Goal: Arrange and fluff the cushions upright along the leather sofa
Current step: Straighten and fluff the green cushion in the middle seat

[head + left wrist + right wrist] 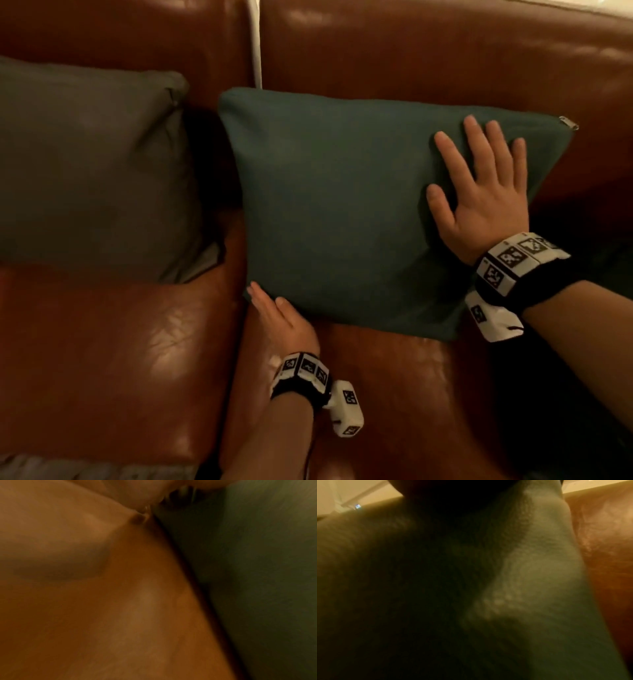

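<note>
A teal cushion (342,205) leans upright against the back of the brown leather sofa (428,61), a little tilted, with its zip pull at the top right corner. My right hand (479,185) lies flat on its upper right face, fingers straight and spread. My left hand (277,315) touches the cushion's lower left corner with straight fingers, resting on the seat. A grey cushion (85,164) leans against the backrest to the left. The left wrist view shows blurred leather seat (102,601) beside the teal cushion (265,574). The right wrist view is filled by teal cushion (530,581) fabric.
The sofa's seat cushions (102,342) lie in front of both cushions, split by a seam near the teal cushion's left edge. A white vertical strip (255,41) shows between the two backrest sections. A light fabric edge (41,467) sits at the bottom left.
</note>
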A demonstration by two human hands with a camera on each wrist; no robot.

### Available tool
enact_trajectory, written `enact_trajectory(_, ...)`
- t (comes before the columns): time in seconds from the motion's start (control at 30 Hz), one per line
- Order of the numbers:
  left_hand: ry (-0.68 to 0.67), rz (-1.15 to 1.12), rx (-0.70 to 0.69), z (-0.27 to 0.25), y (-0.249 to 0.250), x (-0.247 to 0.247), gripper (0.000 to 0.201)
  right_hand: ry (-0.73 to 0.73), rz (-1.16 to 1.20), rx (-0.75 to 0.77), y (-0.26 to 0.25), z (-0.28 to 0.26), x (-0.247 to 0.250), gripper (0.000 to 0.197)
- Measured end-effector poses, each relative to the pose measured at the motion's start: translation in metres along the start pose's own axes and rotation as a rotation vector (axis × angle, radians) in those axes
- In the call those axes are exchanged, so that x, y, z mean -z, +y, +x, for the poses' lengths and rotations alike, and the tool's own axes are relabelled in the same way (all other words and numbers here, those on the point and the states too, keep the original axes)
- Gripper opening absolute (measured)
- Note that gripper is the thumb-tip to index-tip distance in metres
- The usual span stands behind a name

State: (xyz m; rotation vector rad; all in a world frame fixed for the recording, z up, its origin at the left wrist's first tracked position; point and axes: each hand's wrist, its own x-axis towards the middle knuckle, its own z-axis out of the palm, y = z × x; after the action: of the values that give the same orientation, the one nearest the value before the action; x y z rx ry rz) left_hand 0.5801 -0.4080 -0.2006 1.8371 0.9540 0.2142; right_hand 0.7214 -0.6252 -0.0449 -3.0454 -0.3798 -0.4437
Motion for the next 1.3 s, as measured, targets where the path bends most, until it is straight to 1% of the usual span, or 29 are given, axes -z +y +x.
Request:
enact_trajectory(0.03,0.051,0.053,-0.081,0.003,0.016,0.01,0.057,0.005,0.005,-0.022,-0.002,0.001,0.005,0.062)
enact_trajectory(0.07,0.088,0.117,-0.242,0.006,0.036,0.02,0.058,0.024,0.019,-0.034,-0.007,0.002,0.01,0.062)
enact_trajectory(0.1,0.082,0.172,-0.464,0.009,0.063,0.028,0.058,0.059,0.035,-0.008,-0.018,0.0,0.016,0.062)
enact_trajectory(0.17,0.003,0.298,-0.886,0.022,0.128,0.034,0.053,0.122,0.05,0.14,-0.047,-0.003,0.018,0.059)
enact_trajectory(0.2,-0.028,0.392,-1.02,0.033,0.16,0.031,0.052,0.125,0.044,0.182,-0.06,-0.002,0.014,0.057)
enact_trajectory(0.23,-0.052,0.507,-1.089,0.046,0.187,0.027,0.052,0.118,0.043,0.158,-0.067,0.001,0.01,0.057)
enact_trajectory(0.3,-0.115,0.739,-1.109,0.076,0.218,0.018,0.054,0.105,0.071,0.015,-0.067,0.009,0.004,0.058)
enact_trajectory(0.33,-0.153,0.819,-1.098,0.09,0.223,0.017,0.055,0.105,0.063,0.023,-0.063,0.004,-0.003,0.058)
enact_trajectory(0.37,-0.181,0.869,-1.092,0.101,0.223,0.017,0.055,0.108,0.032,0.128,-0.057,-0.008,-0.014,0.058)
enact_trajectory(0.4,-0.202,0.899,-1.095,0.108,0.221,0.018,0.056,0.092,0.007,0.296,-0.052,-0.027,-0.027,0.057)
enact_trajectory(0.47,-0.219,0.919,-1.11,0.111,0.22,0.019,0.056,-0.021,-0.09,0.634,-0.033,-0.081,-0.059,0.057)
enact_trajectory(0.5,-0.221,0.916,-1.113,0.11,0.22,0.018,0.056,-0.087,-0.168,0.741,-0.019,-0.109,-0.072,0.059)
enact_trajectory(0.57,-0.209,0.911,-1.101,0.107,0.222,0.017,0.056,-0.204,-0.281,0.867,0.008,-0.149,-0.083,0.07)
enact_trajectory(0.6,-0.201,0.902,-1.1,0.107,0.223,0.017,0.056,-0.224,-0.275,0.905,0.017,-0.157,-0.079,0.074)
enact_trajectory(0.63,-0.2,0.892,-1.101,0.107,0.222,0.018,0.056,-0.197,-0.202,0.904,0.02,-0.154,-0.07,0.074)
enact_trajectory(0.67,-0.205,0.884,-1.104,0.106,0.222,0.019,0.056,-0.113,-0.084,0.843,0.018,-0.142,-0.056,0.068)
enact_trajectory(0.7,-0.208,0.879,-1.11,0.106,0.221,0.019,0.056,0.015,0.046,0.707,0.011,-0.12,-0.039,0.062)
enact_trajectory(0.73,-0.207,0.878,-1.11,0.106,0.222,0.018,0.056,0.147,0.133,0.518,0.008,-0.094,-0.024,0.06)
enact_trajectory(0.77,-0.205,0.882,-1.104,0.106,0.222,0.018,0.056,0.233,0.183,0.304,0.008,-0.067,-0.012,0.061)
enact_trajectory(0.83,-0.206,0.889,-1.089,0.103,0.222,0.018,0.056,0.26,0.232,-0.065,0.008,-0.034,-0.004,0.068)
enact_trajectory(0.87,-0.205,0.886,-1.087,0.103,0.222,0.017,0.057,0.229,0.229,-0.177,0.004,-0.035,-0.011,0.069)
enact_trajectory(0.97,-0.211,0.879,-1.089,0.105,0.222,0.017,0.057,0.092,0.238,-0.384,-0.029,-0.102,-0.06,0.07)
enact_trajectory(1.07,-0.197,0.877,-1.093,0.105,0.22,0.018,0.056,-0.067,0.482,-0.713,-0.059,-0.179,-0.095,0.07)
enact_trajectory(1.13,-0.179,0.826,-1.134,0.105,0.218,0.021,0.057,-0.142,0.642,-0.866,-0.064,-0.196,-0.095,0.069)
enact_trajectory(1.17,-0.151,0.778,-1.141,0.108,0.214,0.024,0.057,-0.133,0.715,-0.921,-0.061,-0.194,-0.089,0.069)
enact_trajectory(1.2,-0.104,0.714,-1.115,0.111,0.207,0.029,0.057,-0.079,0.771,-0.968,-0.052,-0.185,-0.083,0.069)
enact_trajectory(1.23,-0.047,0.629,-1.042,0.116,0.196,0.036,0.057,0.008,0.805,-1.006,-0.041,-0.168,-0.071,0.068)
enact_trajectory(1.27,0.003,0.517,-0.913,0.119,0.185,0.044,0.056,0.089,0.819,-1.047,-0.026,-0.145,-0.061,0.068)
enact_trajectory(1.3,0.022,0.382,-0.729,0.121,0.174,0.051,0.056,0.173,0.83,-1.055,-0.013,-0.117,-0.047,0.067)
